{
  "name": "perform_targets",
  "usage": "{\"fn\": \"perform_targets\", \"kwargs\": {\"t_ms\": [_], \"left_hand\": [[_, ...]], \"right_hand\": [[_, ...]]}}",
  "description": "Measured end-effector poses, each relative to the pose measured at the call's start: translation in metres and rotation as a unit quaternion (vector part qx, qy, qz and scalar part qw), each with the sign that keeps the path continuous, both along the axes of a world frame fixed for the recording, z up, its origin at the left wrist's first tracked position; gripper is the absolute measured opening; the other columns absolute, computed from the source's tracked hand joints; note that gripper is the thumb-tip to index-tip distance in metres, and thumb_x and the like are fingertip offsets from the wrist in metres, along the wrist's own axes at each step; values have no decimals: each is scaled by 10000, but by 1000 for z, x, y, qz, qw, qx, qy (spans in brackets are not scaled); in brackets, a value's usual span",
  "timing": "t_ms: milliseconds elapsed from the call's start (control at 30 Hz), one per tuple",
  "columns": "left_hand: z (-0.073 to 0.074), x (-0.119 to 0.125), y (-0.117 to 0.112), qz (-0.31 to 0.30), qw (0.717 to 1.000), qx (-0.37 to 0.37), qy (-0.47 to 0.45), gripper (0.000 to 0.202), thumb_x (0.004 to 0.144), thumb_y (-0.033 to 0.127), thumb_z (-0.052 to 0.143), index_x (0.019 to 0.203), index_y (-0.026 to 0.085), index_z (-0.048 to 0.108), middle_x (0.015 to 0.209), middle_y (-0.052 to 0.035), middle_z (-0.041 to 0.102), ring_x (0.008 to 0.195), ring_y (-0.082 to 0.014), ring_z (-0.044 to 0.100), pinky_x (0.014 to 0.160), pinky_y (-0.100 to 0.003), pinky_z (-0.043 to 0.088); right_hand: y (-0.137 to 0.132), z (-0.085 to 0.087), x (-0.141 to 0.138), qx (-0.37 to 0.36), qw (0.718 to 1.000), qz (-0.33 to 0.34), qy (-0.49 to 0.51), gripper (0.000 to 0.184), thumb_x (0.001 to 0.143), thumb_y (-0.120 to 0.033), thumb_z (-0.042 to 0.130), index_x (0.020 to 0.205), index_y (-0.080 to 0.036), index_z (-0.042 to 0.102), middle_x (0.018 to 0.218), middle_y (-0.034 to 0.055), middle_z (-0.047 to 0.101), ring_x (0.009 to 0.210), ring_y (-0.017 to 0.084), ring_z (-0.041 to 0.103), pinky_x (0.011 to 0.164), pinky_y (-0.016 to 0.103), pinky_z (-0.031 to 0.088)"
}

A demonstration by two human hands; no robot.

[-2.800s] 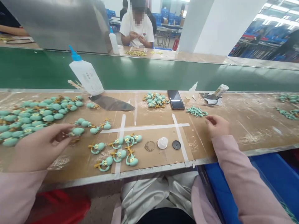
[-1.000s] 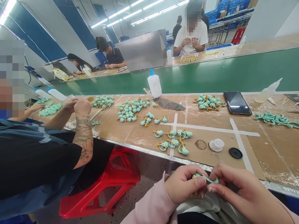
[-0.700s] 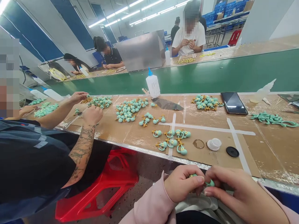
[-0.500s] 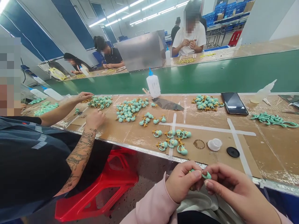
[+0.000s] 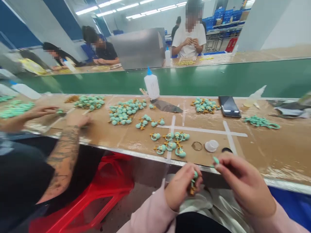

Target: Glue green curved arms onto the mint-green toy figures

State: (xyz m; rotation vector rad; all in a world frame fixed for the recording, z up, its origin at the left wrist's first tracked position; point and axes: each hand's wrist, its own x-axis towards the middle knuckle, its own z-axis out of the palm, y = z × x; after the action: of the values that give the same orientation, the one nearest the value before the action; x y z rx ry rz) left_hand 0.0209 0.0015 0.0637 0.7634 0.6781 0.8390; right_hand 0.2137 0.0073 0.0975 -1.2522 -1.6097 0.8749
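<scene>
My left hand (image 5: 179, 187) is closed around a small green and brown toy figure (image 5: 192, 188), mostly hidden by the fingers. Between the thumb and fingertips of my right hand (image 5: 249, 186) is a small green curved piece (image 5: 215, 160), held apart from the figure at the table's edge. Just beyond the hands stands a small white cup (image 5: 211, 146). A brown ring mark (image 5: 197, 146) lies left of the cup, and a black lid (image 5: 226, 150) is partly covered by my right hand. Several green figures with curved arms (image 5: 170, 146) lie on the cardboard to the left.
Farther back are a large pile of green figures (image 5: 126, 111), a smaller pile (image 5: 205, 105), a phone (image 5: 229, 106), green curved strips (image 5: 261, 122) and a white bottle (image 5: 152, 86) with a blue tip. A co-worker's tattooed arm (image 5: 64, 155) and a red stool (image 5: 109, 181) are at left.
My hands have moved apart; the green piece in my right hand has come away from the figure and risen to the right. The view has shifted rightward. The co-worker's hands moved too.
</scene>
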Motion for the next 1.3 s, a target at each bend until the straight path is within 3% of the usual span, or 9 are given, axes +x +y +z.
{"fn": "perform_targets", "kwargs": {"t_ms": [100, 267, 433, 667, 900, 1300], "left_hand": [[3, -15, 3, -51, 998, -23, -6, 210, 831, 330, 600, 961, 201, 498, 793, 27, 512, 495, -66, 555, 376, -149, 292], [7, -26, 12, -92, 989, 47, 106, 210, 876, 286, 575, 1039, 232, 454, 935, 12, 484, 639, -93, 647, 434, -137, 393], [7, -24, 13, -73, 989, 33, 123, 338, 880, 339, 579, 1143, 230, 397, 875, -31, 610, 715, -202, 716, 449, -168, 438], [0, -25, 16, -8, 983, 62, 175, 364, 853, 348, 623, 1126, 182, 450, 672, 7, 643, 464, -86, 538, 420, -181, 416], [-2, -25, 15, 7, 987, 38, 156, 371, 855, 302, 618, 1165, 205, 439, 838, -21, 683, 595, -133, 663, 564, -241, 495], [2, -25, 16, 11, 984, 53, 171, 357, 875, 290, 588, 1183, 199, 431, 843, -45, 693, 635, -158, 671, 531, -239, 435]], "right_hand": [[33, 2, 36, -63, 994, -86, 3, 284, 861, -470, 598, 799, -193, 587, 733, 2, 560, 704, 156, 525, 660, 268, 416], [78, -5, 72, -113, 986, -109, -46, 445, 696, -606, 667, 737, -168, 600, 715, 21, 576, 716, 175, 535, 721, 313, 450], [89, -16, 58, -173, 981, -73, -39, 461, 702, -619, 638, 730, -160, 619, 743, 55, 638, 703, 175, 578, 678, 307, 498], [98, -17, 45, -193, 978, -67, -38, 443, 665, -601, 676, 658, -166, 594, 620, 30, 599, 591, 149, 550, 605, 289, 489], [97, -12, 42, -181, 977, -88, -71, 410, 669, -565, 671, 664, -160, 610, 616, 26, 593, 588, 147, 530, 581, 276, 446], [94, -9, 39, -155, 976, -99, -116, 361, 695, -526, 639, 665, -166, 622, 609, 25, 598, 601, 161, 526, 597, 290, 423]]}}
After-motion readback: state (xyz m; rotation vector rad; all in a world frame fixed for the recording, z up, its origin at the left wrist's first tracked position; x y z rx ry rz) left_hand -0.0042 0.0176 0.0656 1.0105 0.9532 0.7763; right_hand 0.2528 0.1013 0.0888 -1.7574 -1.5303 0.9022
